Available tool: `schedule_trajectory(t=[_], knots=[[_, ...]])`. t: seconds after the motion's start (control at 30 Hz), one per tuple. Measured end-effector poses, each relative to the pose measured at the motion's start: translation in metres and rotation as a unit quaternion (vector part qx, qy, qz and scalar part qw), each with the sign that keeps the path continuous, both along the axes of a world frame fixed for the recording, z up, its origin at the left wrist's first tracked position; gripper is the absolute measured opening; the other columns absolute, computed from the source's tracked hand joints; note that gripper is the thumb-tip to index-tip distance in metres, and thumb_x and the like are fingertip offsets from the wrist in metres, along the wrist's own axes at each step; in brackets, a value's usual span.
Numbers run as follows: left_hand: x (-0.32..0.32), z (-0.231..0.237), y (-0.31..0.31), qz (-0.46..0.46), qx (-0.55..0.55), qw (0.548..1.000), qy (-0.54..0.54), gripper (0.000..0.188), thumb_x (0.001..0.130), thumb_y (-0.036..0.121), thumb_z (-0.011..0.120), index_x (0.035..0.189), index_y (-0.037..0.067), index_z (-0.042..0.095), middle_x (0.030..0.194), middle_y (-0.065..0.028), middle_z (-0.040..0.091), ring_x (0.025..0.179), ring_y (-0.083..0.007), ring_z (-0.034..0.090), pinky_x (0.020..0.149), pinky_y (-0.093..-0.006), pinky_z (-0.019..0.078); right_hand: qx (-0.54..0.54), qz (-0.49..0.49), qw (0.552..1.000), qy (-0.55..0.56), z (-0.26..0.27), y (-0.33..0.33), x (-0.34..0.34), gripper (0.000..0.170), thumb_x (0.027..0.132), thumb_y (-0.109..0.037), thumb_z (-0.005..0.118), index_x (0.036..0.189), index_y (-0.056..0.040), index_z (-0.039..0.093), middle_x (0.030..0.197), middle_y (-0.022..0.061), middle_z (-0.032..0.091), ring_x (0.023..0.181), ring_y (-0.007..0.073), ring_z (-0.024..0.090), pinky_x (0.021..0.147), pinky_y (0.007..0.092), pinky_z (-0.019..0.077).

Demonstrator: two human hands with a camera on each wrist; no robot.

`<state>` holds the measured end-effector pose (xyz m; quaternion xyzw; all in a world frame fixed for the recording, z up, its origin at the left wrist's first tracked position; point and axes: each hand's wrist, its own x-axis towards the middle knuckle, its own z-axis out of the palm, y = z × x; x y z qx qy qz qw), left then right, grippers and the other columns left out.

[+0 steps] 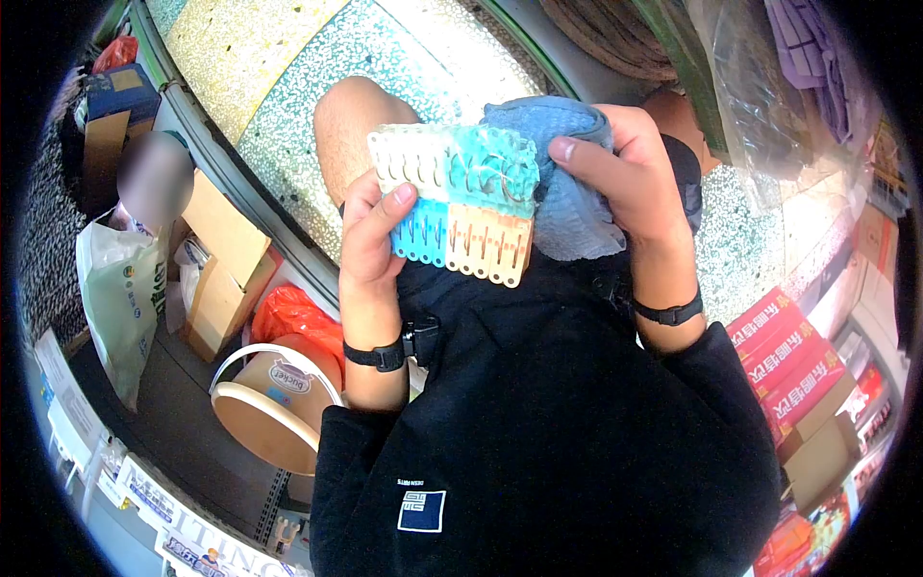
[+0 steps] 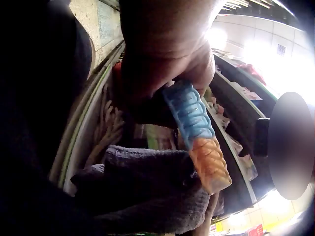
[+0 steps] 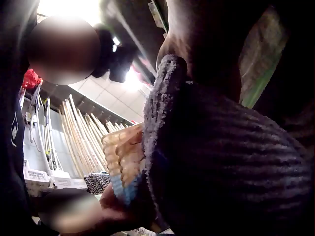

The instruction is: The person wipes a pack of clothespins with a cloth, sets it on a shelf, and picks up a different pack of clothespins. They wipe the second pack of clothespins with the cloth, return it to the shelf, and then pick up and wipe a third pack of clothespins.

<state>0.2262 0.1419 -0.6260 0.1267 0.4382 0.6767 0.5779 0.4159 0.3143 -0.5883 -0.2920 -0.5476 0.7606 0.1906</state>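
Over the lap, the left hand clamps the left edge of the multicoloured clothes-peg pack, whose long axis runs sideways, right end dipping torso-ward; beside that end, the right hand pinches a blue-grey ribbed cloth

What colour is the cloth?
The cloth is greyish blue, and it shows best in the head view.

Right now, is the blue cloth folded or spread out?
Folded over, not spread: the cloth is gathered in the right hand, with loose layers doubled over each other.
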Motion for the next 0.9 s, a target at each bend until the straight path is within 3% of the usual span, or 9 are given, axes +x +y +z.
schedule_trajectory(t=[0.23, 0.4, 0.53, 0.7, 0.77, 0.9], knots=[[-0.001, 0.001, 0.001, -0.019, -0.018, 0.999, 0.026, 0.038, 0.087, 0.015, 0.063, 0.117, -0.008, 0.056, 0.108, -0.0145, 0.066, 0.096, -0.0195, 0.064, 0.087, -0.0302, 0.0493, 0.037, 0.021, 0.999, -0.034, 0.001, -0.004, -0.007, 0.013, 0.082, -0.010, 0.071, 0.088, 0.0017, 0.069, 0.073, -0.0032, 0.063, 0.068, 0.0036, 0.052, 0.060, 0.0232, 0.0445], [-0.001, 0.001, 0.000, -0.031, -0.016, 0.999, 0.034, 0.037, 0.088, 0.015, 0.063, 0.116, -0.008, 0.057, 0.108, -0.0142, 0.066, 0.095, -0.0183, 0.064, 0.086, -0.0294, 0.0492, 0.138, 0.014, 0.989, -0.056, -0.001, -0.004, -0.007, 0.017, 0.082, -0.011, 0.071, 0.090, 0.0039, 0.067, 0.077, 0.0006, 0.065, 0.074, 0.0054, 0.054, 0.067, 0.0256, 0.0477], [0.000, 0.000, 0.002, -0.019, -0.007, 0.999, 0.035, 0.037, 0.088, 0.015, 0.063, 0.117, -0.007, 0.057, 0.109, -0.0141, 0.066, 0.096, -0.0188, 0.064, 0.086, -0.0297, 0.0492, 0.106, 0.015, 0.992, -0.059, -0.004, -0.004, -0.008, 0.016, 0.084, -0.011, 0.070, 0.091, 0.0034, 0.067, 0.079, -0.0006, 0.065, 0.074, 0.0049, 0.054, 0.068, 0.0251, 0.0473], [-0.002, -0.003, 0.002, 0.008, 0.006, 1.000, 0.025, 0.040, 0.088, 0.019, 0.062, 0.119, -0.007, 0.055, 0.110, -0.0150, 0.065, 0.099, -0.0208, 0.064, 0.088, -0.0311, 0.0492, -0.035, 0.010, 0.999, -0.011, -0.003, -0.004, -0.007, 0.019, 0.089, -0.016, 0.066, 0.092, 0.0027, 0.067, 0.080, -0.0035, 0.063, 0.074, 0.0040, 0.052, 0.067, 0.0230, 0.0453], [-0.001, 0.000, 0.004, 0.051, 0.006, 0.998, 0.031, 0.044, 0.089, 0.021, 0.061, 0.121, -0.008, 0.053, 0.113, -0.0163, 0.064, 0.101, -0.0226, 0.063, 0.089, -0.0327, 0.0490, -0.020, 0.023, 0.999, -0.013, -0.001, -0.003, -0.004, 0.020, 0.090, -0.017, 0.066, 0.091, 0.0028, 0.067, 0.080, -0.0033, 0.063, 0.074, 0.0039, 0.052, 0.066, 0.0226, 0.0449], [-0.005, -0.002, 0.004, 0.037, 0.025, 0.999, 0.006, 0.045, 0.089, 0.020, 0.059, 0.123, -0.009, 0.051, 0.116, -0.0182, 0.062, 0.104, -0.0244, 0.063, 0.092, -0.0340, 0.0481, 0.010, 0.040, 0.999, -0.007, 0.002, -0.006, -0.005, 0.020, 0.089, -0.018, 0.066, 0.090, 0.0026, 0.067, 0.078, -0.0028, 0.062, 0.072, 0.0036, 0.051, 0.064, 0.0224, 0.0440]])
